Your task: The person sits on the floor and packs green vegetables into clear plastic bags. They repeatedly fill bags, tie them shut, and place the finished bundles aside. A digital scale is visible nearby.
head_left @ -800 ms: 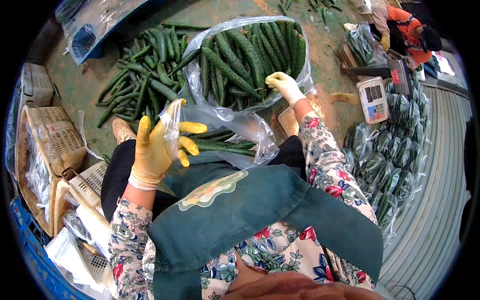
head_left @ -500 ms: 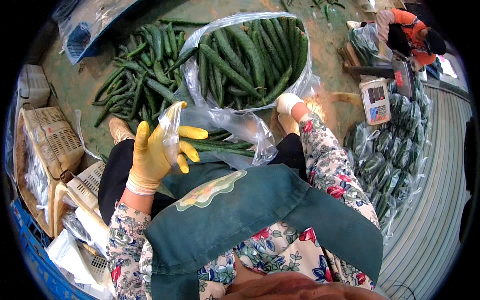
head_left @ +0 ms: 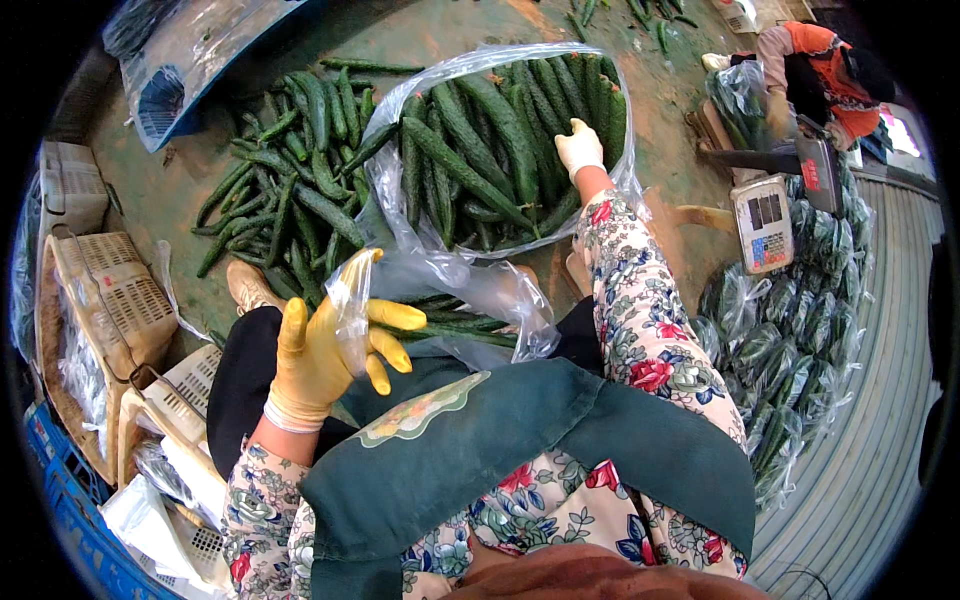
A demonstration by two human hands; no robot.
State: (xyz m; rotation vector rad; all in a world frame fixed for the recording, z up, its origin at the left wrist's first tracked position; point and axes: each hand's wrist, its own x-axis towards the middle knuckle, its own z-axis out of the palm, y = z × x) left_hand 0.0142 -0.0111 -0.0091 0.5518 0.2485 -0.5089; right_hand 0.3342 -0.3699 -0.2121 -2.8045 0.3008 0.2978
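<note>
My left hand [head_left: 335, 350], in a yellow glove, is raised over my lap with its fingers spread. Clear film from a plastic bag [head_left: 470, 275] drapes over its fingers. Several cucumbers [head_left: 455, 325] lie in that bag across my lap. My right hand [head_left: 580, 150], in a white glove, is over the right part of a large clear bag [head_left: 440, 75] packed with long green cucumbers [head_left: 480, 150]. Its fingers look loosely apart, with nothing visibly lifted in them; their undersides are hidden.
Loose cucumbers [head_left: 290, 170] are heaped left of the large bag. Plastic crates [head_left: 115, 290] stand at the left. On the right are a scale with a keypad [head_left: 763, 225], bagged cucumbers [head_left: 790, 330] and a co-worker in an orange vest [head_left: 830, 85].
My right hand has moved from the large bag's near rim up and inward over the cucumbers. My left hand keeps its spread pose. The whole view has shifted slightly.
</note>
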